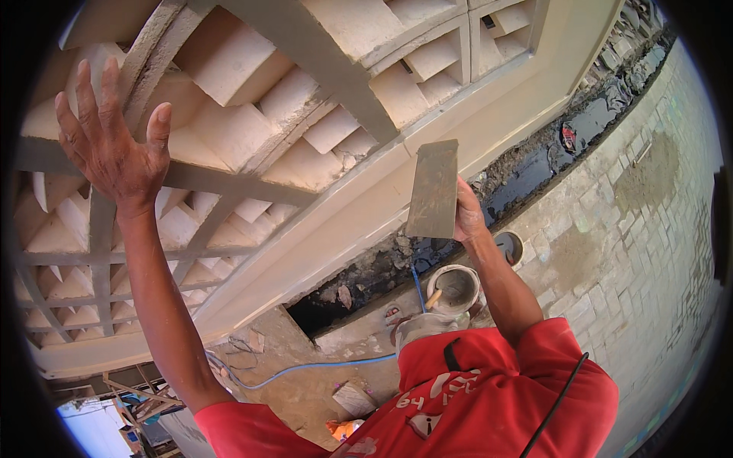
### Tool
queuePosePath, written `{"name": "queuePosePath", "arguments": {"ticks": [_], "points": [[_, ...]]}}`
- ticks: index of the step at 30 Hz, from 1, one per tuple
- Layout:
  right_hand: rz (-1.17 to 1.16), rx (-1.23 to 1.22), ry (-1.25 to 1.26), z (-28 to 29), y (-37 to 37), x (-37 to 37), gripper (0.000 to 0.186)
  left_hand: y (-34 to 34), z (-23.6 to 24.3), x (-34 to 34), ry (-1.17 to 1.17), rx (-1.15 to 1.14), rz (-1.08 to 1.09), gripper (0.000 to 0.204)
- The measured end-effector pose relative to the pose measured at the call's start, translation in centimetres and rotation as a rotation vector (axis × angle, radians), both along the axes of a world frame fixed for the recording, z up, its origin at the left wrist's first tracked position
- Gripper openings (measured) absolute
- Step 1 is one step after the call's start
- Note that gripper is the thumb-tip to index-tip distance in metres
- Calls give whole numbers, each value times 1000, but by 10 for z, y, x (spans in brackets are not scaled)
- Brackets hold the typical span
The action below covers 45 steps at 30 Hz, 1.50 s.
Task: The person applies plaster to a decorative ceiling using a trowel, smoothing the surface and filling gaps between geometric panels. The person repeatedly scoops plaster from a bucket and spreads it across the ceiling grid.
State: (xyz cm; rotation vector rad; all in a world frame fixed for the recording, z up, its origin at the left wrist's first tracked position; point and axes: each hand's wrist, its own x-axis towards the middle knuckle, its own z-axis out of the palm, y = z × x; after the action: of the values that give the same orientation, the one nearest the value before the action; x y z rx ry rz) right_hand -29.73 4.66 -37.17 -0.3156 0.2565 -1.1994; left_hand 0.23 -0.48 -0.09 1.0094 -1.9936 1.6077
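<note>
Board [433, 192] (grey) in right hand [468, 214]

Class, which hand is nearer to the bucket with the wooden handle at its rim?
Right. The right hand, gripping a flat board, appears just above the bucket in the picture; the left hand is farther, raised open at upper left by the lattice wall.

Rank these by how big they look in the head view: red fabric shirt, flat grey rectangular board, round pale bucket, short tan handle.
1. Red shirt
2. Grey board
3. Pale bucket
4. Tan handle
</note>
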Motion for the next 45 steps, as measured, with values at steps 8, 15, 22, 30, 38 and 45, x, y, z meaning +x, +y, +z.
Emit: {"name": "queuePosePath", "arguments": {"ticks": [8,15,22,30,38,45], "points": [[-211,35,33,5,-16,57,60,-1,-1,14,-43,-14,-29,64],[-361,68,195,14,-32,85,59,-6,-3,5,-43,-3,-149,63],[-418,75,423,33,-44,117,60,-8,6,20,-98,50,-124,65],[-259,-12,601,30,11,156,62,-8,3,19,-100,12,-115,67],[-395,69,537,40,-43,99,60,0,17,31,-154,67,63,67],[-333,104,531,38,-3,192,62,0,11,23,-120,54,8,68]]}}
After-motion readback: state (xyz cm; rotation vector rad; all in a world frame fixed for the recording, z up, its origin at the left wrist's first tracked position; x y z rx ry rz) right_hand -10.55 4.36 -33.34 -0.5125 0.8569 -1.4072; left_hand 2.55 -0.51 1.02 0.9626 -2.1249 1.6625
